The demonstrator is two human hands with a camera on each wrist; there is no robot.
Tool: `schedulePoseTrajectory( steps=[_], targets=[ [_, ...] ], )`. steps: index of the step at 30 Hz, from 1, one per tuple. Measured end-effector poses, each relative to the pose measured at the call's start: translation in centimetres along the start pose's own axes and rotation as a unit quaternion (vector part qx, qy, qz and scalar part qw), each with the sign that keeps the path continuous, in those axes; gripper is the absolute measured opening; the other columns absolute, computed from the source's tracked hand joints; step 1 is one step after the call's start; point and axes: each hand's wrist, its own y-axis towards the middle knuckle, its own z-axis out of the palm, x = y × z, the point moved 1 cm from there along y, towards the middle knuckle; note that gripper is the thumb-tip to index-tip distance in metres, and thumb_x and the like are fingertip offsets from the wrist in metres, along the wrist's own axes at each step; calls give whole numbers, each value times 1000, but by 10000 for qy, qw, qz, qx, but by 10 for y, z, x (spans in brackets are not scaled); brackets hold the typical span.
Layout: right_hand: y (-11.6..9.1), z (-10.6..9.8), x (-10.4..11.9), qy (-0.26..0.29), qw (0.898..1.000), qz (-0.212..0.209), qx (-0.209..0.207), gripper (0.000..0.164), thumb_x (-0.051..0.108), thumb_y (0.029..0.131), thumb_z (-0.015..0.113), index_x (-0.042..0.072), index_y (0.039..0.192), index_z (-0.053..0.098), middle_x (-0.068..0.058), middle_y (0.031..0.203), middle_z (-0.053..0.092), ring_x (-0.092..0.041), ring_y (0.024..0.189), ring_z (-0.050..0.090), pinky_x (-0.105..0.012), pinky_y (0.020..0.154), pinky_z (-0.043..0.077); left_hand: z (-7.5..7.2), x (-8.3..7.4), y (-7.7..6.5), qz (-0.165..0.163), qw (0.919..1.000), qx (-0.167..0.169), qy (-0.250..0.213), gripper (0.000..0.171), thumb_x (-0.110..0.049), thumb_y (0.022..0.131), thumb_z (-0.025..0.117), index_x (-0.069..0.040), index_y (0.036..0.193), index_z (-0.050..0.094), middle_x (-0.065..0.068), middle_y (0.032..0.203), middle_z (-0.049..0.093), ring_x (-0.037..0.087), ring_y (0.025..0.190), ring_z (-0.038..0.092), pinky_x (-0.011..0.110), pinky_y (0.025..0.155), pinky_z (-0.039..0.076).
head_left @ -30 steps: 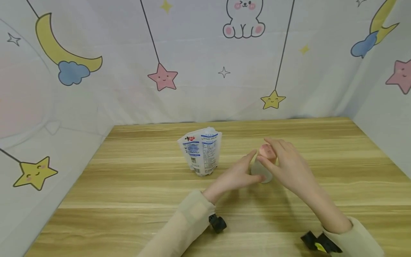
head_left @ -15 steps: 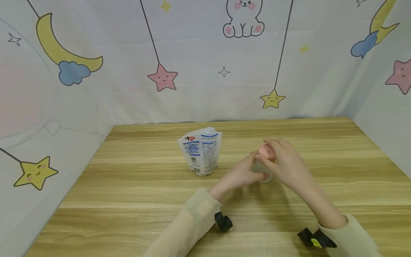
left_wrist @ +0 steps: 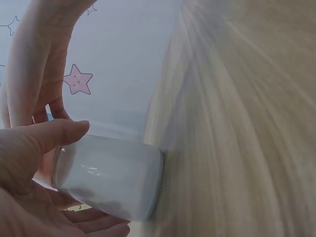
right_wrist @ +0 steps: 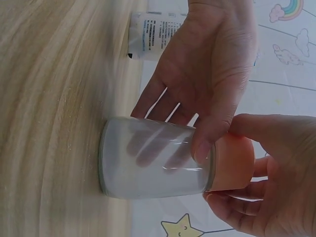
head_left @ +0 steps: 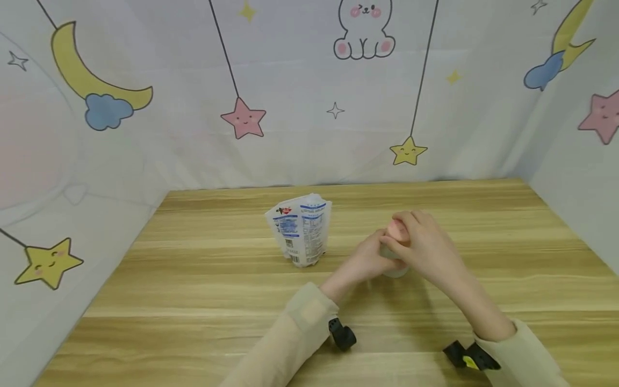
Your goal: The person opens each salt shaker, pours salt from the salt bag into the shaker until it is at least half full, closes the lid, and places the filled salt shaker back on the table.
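A glass jar (right_wrist: 158,185) with cloudy, translucent walls stands upright on the wooden table, topped by a pink lid (right_wrist: 234,160). My left hand (head_left: 365,262) holds the jar's body, its thumb on the near side and its fingers spread round the far side, as the right wrist view shows through the glass. From above, my right hand (head_left: 427,242) grips the lid between thumb and fingers. The lid sits on the jar's mouth; whether it is tight I cannot tell. What the jar contains is unclear in these views.
A white plastic pouch (head_left: 304,231) with blue print stands on the table (head_left: 203,301) left of the jar. Behind the table hangs a white cloth (head_left: 300,150) printed with stars and moons. Each wrist bears a black camera mount.
My left hand has slid slightly right and come closer round the jar. My right hand stays at the lid, with only a small shift. The pouch stands where it was.
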Motion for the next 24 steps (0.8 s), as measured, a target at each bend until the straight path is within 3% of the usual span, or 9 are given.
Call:
schedulePoseTrajectory(
  steps=[7, 13, 24],
  targets=[
    [1, 0, 0, -395, 9990, -175, 62, 48, 37, 90, 66, 0, 119, 58, -18, 109, 61, -33, 99, 56, -43, 72, 49, 4, 0, 4, -97, 9991, -52, -402, 66, -20, 81, 76, -12, 139, 46, 6, 142, 51, 24, 128, 50, 41, 105, 43],
    [-1, 3, -2, -598, 9973, -420, -5, 45, 36, 91, 64, 1, 118, 57, -16, 103, 60, -26, 87, 55, -38, 64, 47, 10, 3, 5, -191, 9962, -206, -826, 67, -14, 81, 75, -10, 140, 44, 7, 140, 52, 24, 126, 51, 41, 105, 43],
    [0, 4, -4, -684, 9946, -778, -54, 44, 31, 92, 64, -4, 117, 54, -16, 103, 58, -25, 85, 55, -35, 61, 47, 11, 4, 4, -83, 9951, -267, -951, 58, -12, 84, 71, -11, 137, 47, 9, 139, 54, 24, 129, 49, 44, 106, 41]
  ],
)
